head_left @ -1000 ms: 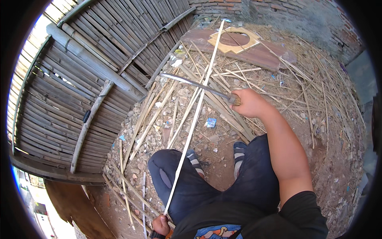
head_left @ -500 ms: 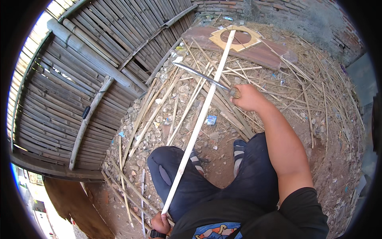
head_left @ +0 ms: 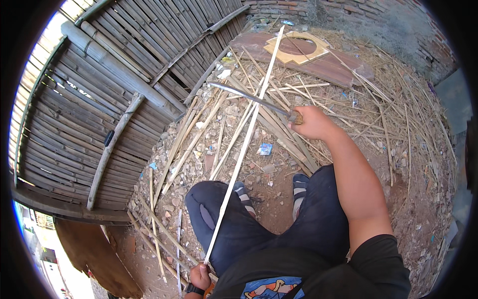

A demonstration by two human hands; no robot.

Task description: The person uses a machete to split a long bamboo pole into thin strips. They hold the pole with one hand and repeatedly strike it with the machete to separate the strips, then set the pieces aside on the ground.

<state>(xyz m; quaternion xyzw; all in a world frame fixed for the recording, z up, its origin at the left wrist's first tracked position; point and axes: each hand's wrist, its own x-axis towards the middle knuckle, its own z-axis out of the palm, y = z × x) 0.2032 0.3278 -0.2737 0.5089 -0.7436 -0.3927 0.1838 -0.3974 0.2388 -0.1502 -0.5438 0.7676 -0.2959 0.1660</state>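
My left hand [head_left: 200, 277] is closed around the near end of a long pale bamboo strip [head_left: 238, 175], low beside my left thigh. From there the strip slants up and away past my left knee, its narrow edge turned toward me. My right hand [head_left: 313, 122] grips the wooden handle of a long knife [head_left: 249, 96], out in front of my right knee. Its blade points left and crosses the strip beyond its middle; whether it touches or cuts into the strip I cannot tell.
Split bamboo pieces [head_left: 286, 134] lie across rubble and straw ahead of me. Beyond them a reddish-brown board [head_left: 343, 70] carries a yellow frame [head_left: 318, 49] with a round hole. A bamboo wall [head_left: 89, 134] stands at left, a brick wall [head_left: 368, 17] at the back. A blue packet [head_left: 265, 149] lies between.
The bamboo strip has turned on its length, showing a narrower face, and its far end has swung left and farther out. The knife blade has tilted slightly; both hands keep their holds.
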